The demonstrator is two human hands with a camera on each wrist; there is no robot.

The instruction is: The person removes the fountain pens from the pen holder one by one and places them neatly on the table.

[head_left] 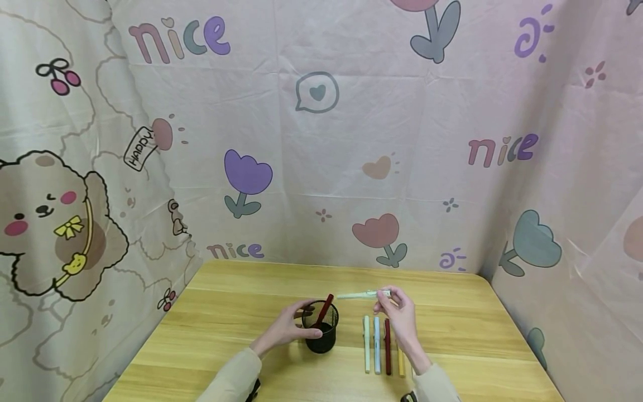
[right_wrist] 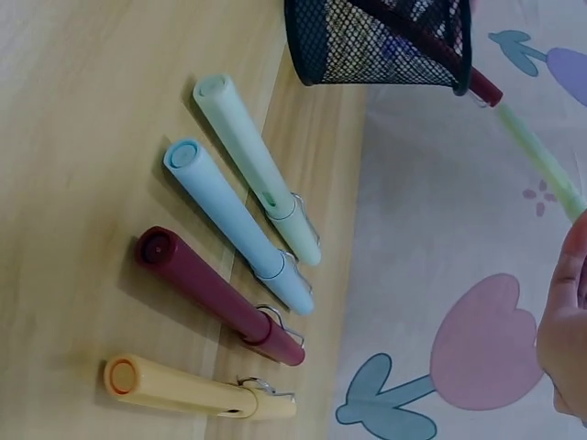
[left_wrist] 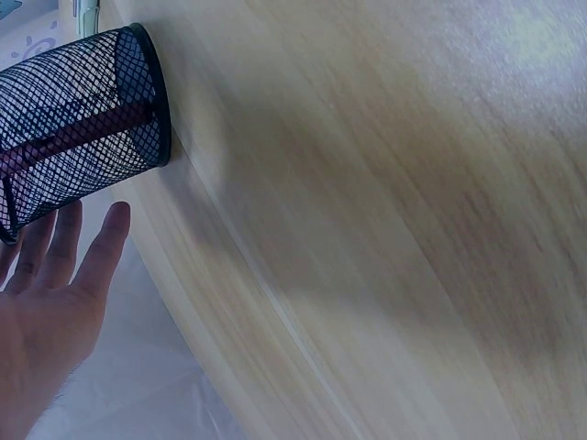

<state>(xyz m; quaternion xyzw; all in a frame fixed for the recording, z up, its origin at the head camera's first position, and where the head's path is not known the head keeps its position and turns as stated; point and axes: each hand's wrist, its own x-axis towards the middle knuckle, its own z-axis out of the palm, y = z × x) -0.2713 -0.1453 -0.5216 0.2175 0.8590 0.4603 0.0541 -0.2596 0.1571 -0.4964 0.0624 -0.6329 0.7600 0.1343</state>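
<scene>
A black mesh pen holder [head_left: 321, 341] stands upright on the table, a dark red pen [head_left: 326, 309] leaning inside and poking above its rim. My left hand [head_left: 290, 325] holds it from the left, with the thumb across the front and fingers behind; the left wrist view shows fingers [left_wrist: 64, 243] along the mesh. Right of the holder, my right hand [head_left: 399, 312] pinches a pale green pen [head_left: 359, 295] by one end. It lies nearly level in the air, its free end pointing toward the holder.
Below my right hand, several pens lie side by side on the wooden table [head_left: 226, 312]: a pale green pen [right_wrist: 257, 170], a light blue pen [right_wrist: 238, 225], another dark red pen [right_wrist: 215, 293] and a yellow pen [right_wrist: 197, 388]. A printed cloth [head_left: 311, 167] hangs behind the table.
</scene>
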